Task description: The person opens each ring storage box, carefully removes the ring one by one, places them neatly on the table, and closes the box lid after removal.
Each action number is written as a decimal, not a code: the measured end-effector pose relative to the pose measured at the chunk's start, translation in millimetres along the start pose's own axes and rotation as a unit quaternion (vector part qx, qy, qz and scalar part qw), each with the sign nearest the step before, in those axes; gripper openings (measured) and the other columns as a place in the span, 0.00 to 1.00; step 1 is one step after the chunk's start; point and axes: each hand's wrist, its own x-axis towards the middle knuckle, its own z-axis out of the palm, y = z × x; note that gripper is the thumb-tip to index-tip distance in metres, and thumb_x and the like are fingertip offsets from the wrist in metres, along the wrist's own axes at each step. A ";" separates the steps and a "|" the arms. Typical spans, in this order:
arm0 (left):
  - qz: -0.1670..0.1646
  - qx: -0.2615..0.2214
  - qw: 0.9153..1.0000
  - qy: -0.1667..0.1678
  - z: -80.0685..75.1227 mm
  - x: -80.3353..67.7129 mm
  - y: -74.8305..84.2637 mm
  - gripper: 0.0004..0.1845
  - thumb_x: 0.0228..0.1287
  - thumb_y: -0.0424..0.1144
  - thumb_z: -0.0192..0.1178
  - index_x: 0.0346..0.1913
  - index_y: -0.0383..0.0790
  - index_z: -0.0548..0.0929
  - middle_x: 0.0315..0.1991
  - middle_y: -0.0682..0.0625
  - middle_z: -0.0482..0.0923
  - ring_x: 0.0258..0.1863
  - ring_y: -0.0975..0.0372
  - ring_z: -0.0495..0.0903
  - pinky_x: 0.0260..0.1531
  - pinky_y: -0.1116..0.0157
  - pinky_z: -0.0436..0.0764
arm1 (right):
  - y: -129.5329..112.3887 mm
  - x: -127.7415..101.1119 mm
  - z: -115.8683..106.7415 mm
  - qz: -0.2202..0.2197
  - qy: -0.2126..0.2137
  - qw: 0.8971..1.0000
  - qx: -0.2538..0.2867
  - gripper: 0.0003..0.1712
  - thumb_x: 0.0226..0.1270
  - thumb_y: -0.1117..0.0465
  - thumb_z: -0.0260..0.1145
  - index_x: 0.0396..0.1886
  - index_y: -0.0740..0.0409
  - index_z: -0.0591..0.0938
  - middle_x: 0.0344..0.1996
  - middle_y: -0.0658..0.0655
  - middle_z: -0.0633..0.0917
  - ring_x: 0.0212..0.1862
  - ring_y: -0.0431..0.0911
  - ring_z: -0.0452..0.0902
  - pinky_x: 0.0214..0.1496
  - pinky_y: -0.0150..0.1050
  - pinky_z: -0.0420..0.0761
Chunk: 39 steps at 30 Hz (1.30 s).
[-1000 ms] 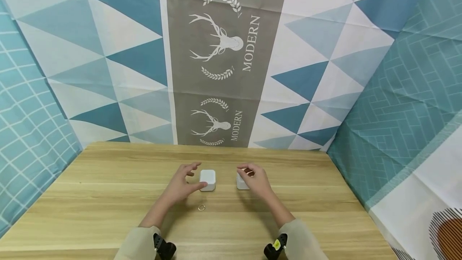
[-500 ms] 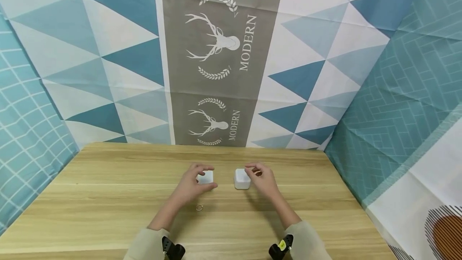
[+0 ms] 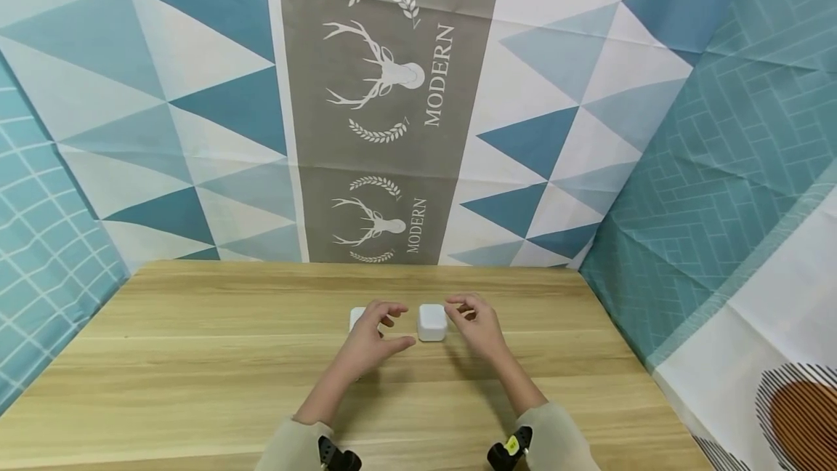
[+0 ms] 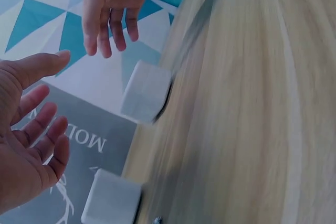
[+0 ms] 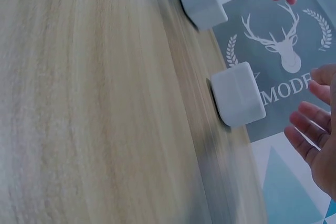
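Two small white boxes with rounded corners stand side by side on the wooden table. My left hand (image 3: 374, 334) hovers between them, thumb and fingers spread toward the right box (image 3: 432, 323) without touching it. It partly covers the left box (image 3: 357, 316) in the head view. Just right of the right box is my right hand (image 3: 477, 327), fingers loosely bent and holding nothing. The right wrist view shows a gap between that hand and the right box (image 5: 238, 95). A small shiny ring (image 4: 157, 220) peeks in at the bottom of the left wrist view; my left arm hides it in the head view.
The wooden table (image 3: 196, 369) ends at a patterned cloth backdrop (image 3: 379, 107) with deer prints. Blue-green cloth hangs on the left and right sides. Each wrist wears a black camera, such as the right camera (image 3: 508, 449).
My left hand has moved right, from beside the left box, past it, toward the right box. My right hand has shifted slightly off the right box. The view has turned a little; both boxes stay put.
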 end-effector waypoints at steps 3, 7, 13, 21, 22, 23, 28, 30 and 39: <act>-0.005 -0.008 1.000 0.000 5.4 0.0 0.8 0.27 0.44 0.38 0.73 0.52 0.40 0.78 0.46 0.44 0.75 0.42 0.55 0.73 0.37 0.60 0.75 | 0.3 -1.0 -0.9 0.007 -0.004 1.000 0.000 0.13 0.61 0.58 0.66 0.42 0.62 0.84 0.42 0.56 0.83 0.39 0.46 0.77 0.41 0.38 0.78; -0.012 -0.020 1.000 -0.004 12.8 -0.1 0.5 0.29 0.45 0.37 0.73 0.53 0.38 0.77 0.47 0.40 0.74 0.44 0.50 0.74 0.42 0.53 0.77 | 2.4 -1.3 -1.9 0.013 -0.011 1.000 -0.007 0.14 0.62 0.57 0.66 0.43 0.61 0.84 0.43 0.55 0.83 0.40 0.46 0.77 0.42 0.37 0.78; -0.014 -0.025 1.000 -0.003 21.4 0.9 -0.3 0.31 0.44 0.36 0.73 0.54 0.37 0.76 0.47 0.39 0.73 0.45 0.47 0.73 0.46 0.49 0.76 | -3.0 -1.2 -2.6 0.023 -0.012 1.000 -0.008 0.13 0.62 0.60 0.65 0.43 0.63 0.83 0.43 0.58 0.83 0.42 0.49 0.78 0.44 0.40 0.78; -0.020 -0.030 0.999 0.004 31.9 4.9 -2.9 0.31 0.45 0.36 0.73 0.55 0.35 0.75 0.48 0.38 0.72 0.46 0.49 0.73 0.47 0.49 0.76 | 7.0 -0.6 0.7 0.032 -0.015 0.999 0.013 0.13 0.61 0.62 0.66 0.43 0.63 0.83 0.45 0.61 0.82 0.47 0.53 0.80 0.50 0.48 0.79; -0.022 -0.031 0.999 0.003 33.1 5.3 -3.0 0.31 0.45 0.37 0.73 0.56 0.35 0.75 0.49 0.38 0.72 0.46 0.49 0.73 0.47 0.49 0.76 | 7.5 -0.7 0.5 0.033 -0.017 0.999 0.012 0.13 0.61 0.61 0.66 0.44 0.63 0.83 0.46 0.60 0.82 0.47 0.52 0.80 0.50 0.48 0.79; -0.025 -0.031 0.999 0.003 34.2 5.6 -2.9 0.31 0.46 0.37 0.73 0.56 0.36 0.75 0.49 0.38 0.72 0.47 0.50 0.72 0.46 0.50 0.76 | 8.1 -0.9 0.5 0.033 -0.018 0.999 0.011 0.14 0.61 0.60 0.66 0.44 0.63 0.83 0.46 0.59 0.82 0.47 0.52 0.79 0.50 0.47 0.80; -0.039 -0.026 0.999 0.005 39.9 5.6 -3.6 0.32 0.46 0.40 0.72 0.56 0.38 0.75 0.51 0.40 0.73 0.48 0.51 0.73 0.44 0.55 0.77 | 11.4 -3.6 1.7 0.028 -0.029 0.999 0.018 0.14 0.61 0.60 0.66 0.45 0.64 0.82 0.49 0.60 0.81 0.48 0.53 0.78 0.51 0.47 0.79; -0.039 -0.018 0.999 0.009 42.4 5.9 -4.9 0.32 0.46 0.40 0.73 0.56 0.38 0.75 0.51 0.40 0.73 0.48 0.51 0.73 0.44 0.56 0.77 | 12.7 -4.8 2.5 0.029 -0.032 0.999 0.019 0.15 0.61 0.61 0.66 0.45 0.65 0.81 0.50 0.61 0.80 0.48 0.53 0.78 0.52 0.47 0.79; -0.046 -0.035 0.998 0.025 50.3 8.9 -12.0 0.33 0.45 0.40 0.73 0.56 0.36 0.74 0.51 0.39 0.73 0.49 0.48 0.73 0.49 0.51 0.76 | 3.6 -7.8 3.9 0.052 -0.035 0.997 0.035 0.16 0.60 0.68 0.65 0.47 0.71 0.79 0.52 0.68 0.77 0.54 0.63 0.74 0.58 0.57 0.73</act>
